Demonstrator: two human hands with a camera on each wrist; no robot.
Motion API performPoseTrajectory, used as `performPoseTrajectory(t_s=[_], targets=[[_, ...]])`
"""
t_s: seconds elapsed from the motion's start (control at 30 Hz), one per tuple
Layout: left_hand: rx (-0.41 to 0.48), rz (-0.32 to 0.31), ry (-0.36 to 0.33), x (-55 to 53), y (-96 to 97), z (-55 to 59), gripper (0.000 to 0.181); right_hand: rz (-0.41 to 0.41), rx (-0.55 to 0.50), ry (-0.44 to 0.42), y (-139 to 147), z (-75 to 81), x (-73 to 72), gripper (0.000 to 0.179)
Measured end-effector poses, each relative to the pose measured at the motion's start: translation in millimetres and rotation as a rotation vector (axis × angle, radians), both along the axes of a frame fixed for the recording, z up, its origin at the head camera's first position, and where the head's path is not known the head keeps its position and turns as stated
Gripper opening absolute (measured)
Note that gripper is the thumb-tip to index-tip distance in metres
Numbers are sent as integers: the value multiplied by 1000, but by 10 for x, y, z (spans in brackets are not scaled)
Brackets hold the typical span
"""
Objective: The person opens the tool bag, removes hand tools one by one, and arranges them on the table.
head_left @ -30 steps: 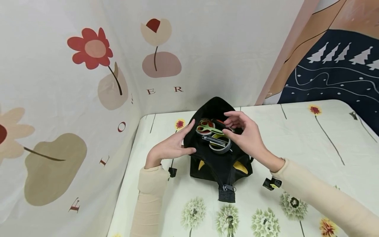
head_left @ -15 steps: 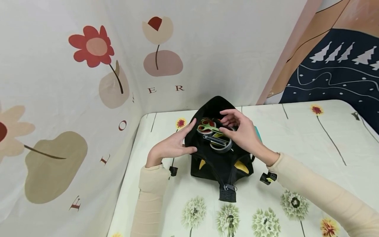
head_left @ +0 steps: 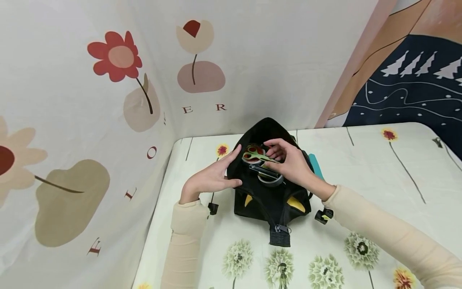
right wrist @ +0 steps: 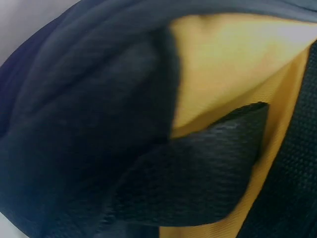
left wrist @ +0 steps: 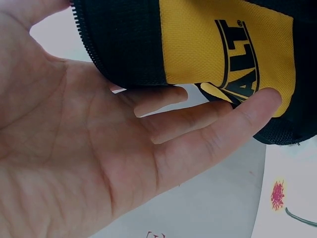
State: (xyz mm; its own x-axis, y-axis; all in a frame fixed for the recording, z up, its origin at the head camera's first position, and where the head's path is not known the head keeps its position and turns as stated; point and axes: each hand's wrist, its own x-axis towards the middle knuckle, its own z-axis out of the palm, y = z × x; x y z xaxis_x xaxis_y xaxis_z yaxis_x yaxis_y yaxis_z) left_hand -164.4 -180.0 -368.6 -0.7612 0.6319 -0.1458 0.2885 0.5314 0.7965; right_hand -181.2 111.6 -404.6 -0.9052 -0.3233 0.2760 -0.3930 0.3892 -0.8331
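A black tool bag (head_left: 252, 208) with yellow panels stands unzipped on the table, its mouth wide. My left hand (head_left: 213, 176) touches the bag's left side; in the left wrist view its fingers lie straight along the yellow lettered panel (left wrist: 198, 39). My right hand (head_left: 290, 162) is in the bag's mouth, fingers loosely bent, thumb apart from them. Beneath its fingertips lie green-handled scissors (head_left: 252, 154). A dark utility knife (head_left: 264, 171) lies across a grey tape roll (head_left: 270, 182). Another roll (head_left: 250, 161) sits under the scissors. Contact between the right fingertips and the scissors is unclear.
A flower-printed cloth (head_left: 364, 168) covers the table. Behind it and at the left hangs a printed curtain (head_left: 270, 60). A teal strip (head_left: 315, 165) shows beside the bag's right side. The zipper end (head_left: 279, 237) hangs toward the front.
My right hand has moved left and slightly down, closer to the scissors. The teal strip has come into sight behind it. My left hand stays against the bag.
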Motion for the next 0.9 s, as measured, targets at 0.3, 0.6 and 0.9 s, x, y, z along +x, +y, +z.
performPoseTrajectory(t_s=[0.3, 0.6, 0.9], targets=[[5, 3, -5, 3, 12, 9, 104, 13, 45, 18, -12, -126, -32, 55], [5, -4, -9, 10, -7, 13, 104, 35, 92, 4, -45, -258, -60, 52], [0, -9, -10, 5, -14, 16, 104, 46, 130, -7, -78, -358, -76, 57]])
